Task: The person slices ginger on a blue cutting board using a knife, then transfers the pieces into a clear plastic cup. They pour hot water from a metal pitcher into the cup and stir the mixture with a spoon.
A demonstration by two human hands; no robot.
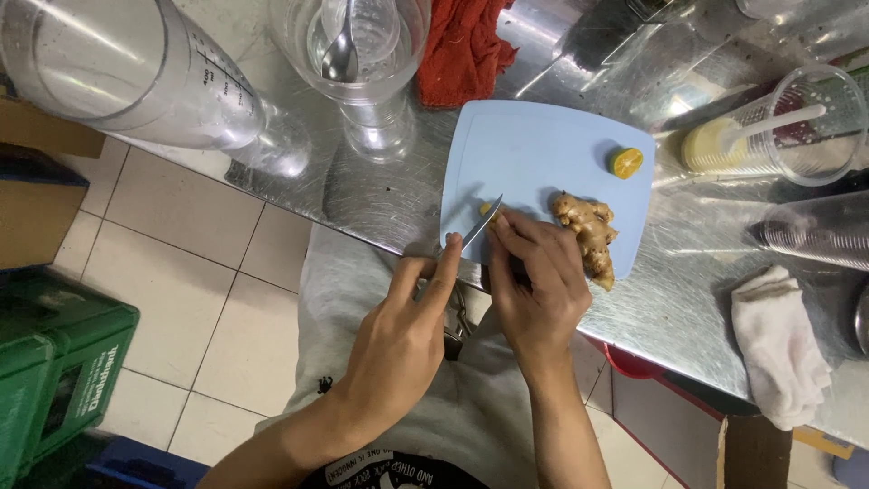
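Observation:
My left hand (403,340) grips a small knife (480,225), index finger stretched along its back, the blade resting at the near edge of a light blue cutting board (534,145). My right hand (536,281) presses its fingertips down on a small yellow piece (487,209) right beside the blade tip. A knobbly ginger root (588,234) lies on the board touching the right side of my right hand. A halved small citrus fruit (626,162) sits cut side up near the board's far right corner.
The board lies on a steel counter (697,272). On it are a glass with a spoon (362,54), a big clear measuring jug (136,72), a red cloth (466,45), a plastic cup of yellow liquid with a straw (769,131), and a white cloth (778,349). A green crate (54,371) stands on the tiled floor.

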